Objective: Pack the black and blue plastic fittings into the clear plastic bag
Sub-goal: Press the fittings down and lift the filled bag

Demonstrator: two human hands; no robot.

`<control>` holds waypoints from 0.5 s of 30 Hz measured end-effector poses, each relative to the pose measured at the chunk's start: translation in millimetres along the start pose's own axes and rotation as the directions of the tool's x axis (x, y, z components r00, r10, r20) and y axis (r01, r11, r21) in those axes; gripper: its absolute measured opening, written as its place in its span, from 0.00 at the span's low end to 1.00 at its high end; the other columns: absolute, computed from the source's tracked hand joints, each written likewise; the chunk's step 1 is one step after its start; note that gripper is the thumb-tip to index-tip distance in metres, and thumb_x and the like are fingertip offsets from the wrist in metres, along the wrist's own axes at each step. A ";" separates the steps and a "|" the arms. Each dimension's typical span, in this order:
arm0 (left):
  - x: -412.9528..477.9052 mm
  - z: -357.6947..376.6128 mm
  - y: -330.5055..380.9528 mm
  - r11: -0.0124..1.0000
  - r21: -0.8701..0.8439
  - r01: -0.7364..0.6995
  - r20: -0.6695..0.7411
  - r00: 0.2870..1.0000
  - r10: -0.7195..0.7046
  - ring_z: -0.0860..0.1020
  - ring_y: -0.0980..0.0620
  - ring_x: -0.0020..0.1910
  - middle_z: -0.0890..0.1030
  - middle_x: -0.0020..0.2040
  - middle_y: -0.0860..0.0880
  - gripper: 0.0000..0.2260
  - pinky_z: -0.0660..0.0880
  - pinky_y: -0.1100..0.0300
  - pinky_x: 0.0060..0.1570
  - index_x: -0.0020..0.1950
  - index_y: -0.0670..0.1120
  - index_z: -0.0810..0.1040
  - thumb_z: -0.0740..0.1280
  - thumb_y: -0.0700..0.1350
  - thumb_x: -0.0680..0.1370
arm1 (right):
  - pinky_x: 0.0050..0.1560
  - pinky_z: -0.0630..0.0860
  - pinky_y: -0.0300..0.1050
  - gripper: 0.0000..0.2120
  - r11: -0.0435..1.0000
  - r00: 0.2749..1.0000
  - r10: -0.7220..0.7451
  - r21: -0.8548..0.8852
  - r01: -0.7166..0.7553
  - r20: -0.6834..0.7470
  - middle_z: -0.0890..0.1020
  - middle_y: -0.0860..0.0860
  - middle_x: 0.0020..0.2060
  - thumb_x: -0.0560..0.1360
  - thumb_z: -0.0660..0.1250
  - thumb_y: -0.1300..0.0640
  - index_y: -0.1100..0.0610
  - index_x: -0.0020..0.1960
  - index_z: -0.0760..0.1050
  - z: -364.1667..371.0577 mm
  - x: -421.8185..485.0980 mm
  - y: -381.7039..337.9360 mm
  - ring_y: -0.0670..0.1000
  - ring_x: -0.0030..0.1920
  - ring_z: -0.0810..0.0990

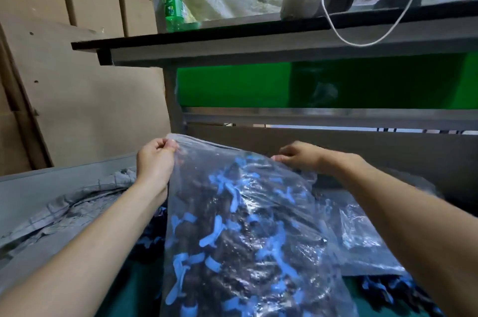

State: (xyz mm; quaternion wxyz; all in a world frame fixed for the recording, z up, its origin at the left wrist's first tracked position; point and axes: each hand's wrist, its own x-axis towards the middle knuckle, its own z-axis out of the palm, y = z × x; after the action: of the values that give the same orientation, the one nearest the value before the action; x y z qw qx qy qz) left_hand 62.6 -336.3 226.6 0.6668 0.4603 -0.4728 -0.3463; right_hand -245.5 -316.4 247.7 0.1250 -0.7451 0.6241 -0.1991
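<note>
While the left hand (155, 164) pinches one top corner of the bag (248, 226) and the right hand (297, 156) grips the other, the fittings (232, 233) lying heaped inside want a level lift so none spill.

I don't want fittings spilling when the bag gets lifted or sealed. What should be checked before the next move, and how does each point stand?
1. Left hand pinching the top edge of the clear plastic bag: ok.
2. Right hand gripping the bag's top edge on the other side: ok.
3. Bag loaded with black and blue fittings: ok.
4. Bag mouth closed: cannot tell.
5. All fittings packed: not ok, loose fittings lie outside at lower right.
6. Film free of tears: cannot tell, glare hides it.
</note>
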 end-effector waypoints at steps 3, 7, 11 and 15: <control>21.2 3.1 -32.3 0.997 0.034 0.070 -0.014 0.997 -0.070 0.75 0.56 0.26 0.78 0.29 0.52 0.13 0.71 0.65 0.25 0.38 0.45 0.77 0.63 0.42 0.82 | 0.31 0.67 0.35 0.22 0.993 0.996 0.084 0.091 -0.081 -0.035 0.77 0.50 0.33 0.79 0.64 0.42 0.61 0.41 0.79 31.9 8.5 48.9 0.49 0.35 0.74; 45.8 20.6 -67.3 0.988 0.098 0.122 0.019 0.992 -0.125 0.76 0.50 0.34 0.79 0.37 0.45 0.11 0.73 0.62 0.35 0.39 0.45 0.78 0.65 0.43 0.81 | 0.30 0.67 0.38 0.22 0.952 0.978 0.206 0.230 -0.201 0.003 0.76 0.45 0.25 0.80 0.63 0.41 0.56 0.36 0.76 67.3 37.3 80.7 0.45 0.28 0.73; 62.4 40.5 -95.6 0.959 0.231 0.165 0.043 0.983 -0.180 0.75 0.48 0.34 0.77 0.39 0.42 0.08 0.70 0.61 0.34 0.41 0.43 0.78 0.64 0.39 0.80 | 0.39 0.69 0.44 0.18 0.966 0.977 0.211 0.145 -0.214 0.038 0.79 0.50 0.35 0.82 0.61 0.44 0.53 0.39 0.76 87.8 55.0 101.5 0.49 0.37 0.76; 61.9 44.9 -112.0 0.905 0.360 0.226 0.051 0.964 -0.261 0.75 0.52 0.23 0.75 0.33 0.43 0.10 0.68 0.67 0.19 0.38 0.40 0.74 0.61 0.34 0.79 | 0.45 0.69 0.45 0.17 0.984 0.984 0.175 -0.039 -0.176 -0.017 0.82 0.54 0.48 0.84 0.56 0.45 0.52 0.49 0.78 105.3 52.3 110.6 0.54 0.47 0.78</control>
State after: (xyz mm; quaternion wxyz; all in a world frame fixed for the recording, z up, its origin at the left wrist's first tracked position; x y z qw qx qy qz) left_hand 36.3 -442.4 146.2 0.5015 0.6099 -0.4978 -0.3589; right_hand -287.8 -395.2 113.3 0.1225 -0.6882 0.6922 -0.1797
